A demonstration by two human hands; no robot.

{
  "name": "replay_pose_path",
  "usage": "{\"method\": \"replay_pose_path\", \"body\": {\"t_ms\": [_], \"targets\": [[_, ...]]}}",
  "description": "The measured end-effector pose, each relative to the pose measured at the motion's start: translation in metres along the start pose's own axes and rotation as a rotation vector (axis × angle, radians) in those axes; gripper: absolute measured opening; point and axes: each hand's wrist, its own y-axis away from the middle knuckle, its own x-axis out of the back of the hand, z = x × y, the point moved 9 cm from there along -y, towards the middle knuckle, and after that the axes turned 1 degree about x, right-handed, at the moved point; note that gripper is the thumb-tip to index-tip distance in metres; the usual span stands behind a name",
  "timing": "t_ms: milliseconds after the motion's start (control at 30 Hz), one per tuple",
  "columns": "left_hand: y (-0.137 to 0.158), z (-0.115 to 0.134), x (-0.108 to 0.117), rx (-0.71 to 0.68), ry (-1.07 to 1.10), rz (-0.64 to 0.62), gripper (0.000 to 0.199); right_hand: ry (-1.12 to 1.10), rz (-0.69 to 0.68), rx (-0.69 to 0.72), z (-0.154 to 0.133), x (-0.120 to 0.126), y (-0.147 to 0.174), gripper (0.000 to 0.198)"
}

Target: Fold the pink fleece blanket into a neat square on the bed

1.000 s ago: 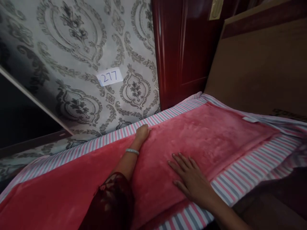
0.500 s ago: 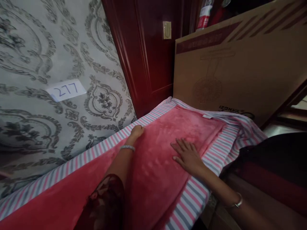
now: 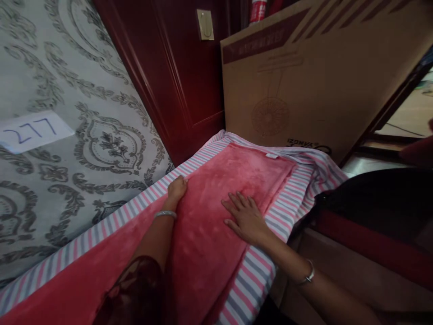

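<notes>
Head view. Pink plush blanket lies spread across the middle of the scene, running from the near left to the far right, on top of a pink, grey and white striped sheet; the sheet shows as a border along the blanket's left and right sides and bunches into folds at the far right. Left hand at the blanket's left edge, beside the striped border: grip narrow, fingers curled in and closed on the edge of the blanket, fingertips hidden. Right hand on the right part of the blanket: grip wide, palm down, fingers spread, holding nothing. Hands well apart, plush between them. A bracelet on each wrist, left and right; dark red sleeve on the left forearm. Small white tag at the blanket's far edge. Layered edges visible along the blanket's right side. Left of the sheet, patterned wallpaper bearing a white paper marked 277. Beyond it, a glossy dark red panel with a pale metal plate. Far right, a large cardboard box printed with a fan drawing and inverted lettering, standing behind the sheet's far end; a red-labelled bottle, cut off by the upper border, shows above its top edge. Black object to the right, identity unclear.
</notes>
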Motion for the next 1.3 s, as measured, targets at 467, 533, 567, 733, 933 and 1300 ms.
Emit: {"method": "replay_pose_path", "body": {"t_ms": [467, 533, 567, 733, 933, 1300], "targets": [[0.096, -0.136, 0.043, -0.052, 0.043, -0.090, 0.047, -0.025, -0.078, -0.019, -0.003, 0.009, 0.002, 0.064], [0.115, -0.167, 0.050, 0.018, 0.024, -0.016, 0.051, -0.023, -0.071, -0.015, -0.003, 0.009, 0.002, 0.063], [0.123, -0.180, 0.055, 0.050, -0.001, 0.036, 0.054, -0.024, -0.075, -0.010, -0.003, 0.009, 0.001, 0.063], [0.156, -0.152, 0.049, -0.096, -0.114, 0.205, 0.067, -0.030, -0.022, -0.045, 0.021, 0.035, -0.023, 0.056], [0.216, -0.027, -0.013, -0.558, -0.077, 0.121, 0.062, 0.113, 0.019, -0.264, 0.116, 0.063, -0.056, 0.063], [0.238, -0.020, -0.017, -0.583, -0.113, 0.193, 0.069, 0.218, 0.046, -0.505, 0.243, 0.051, -0.055, 0.063]]}}
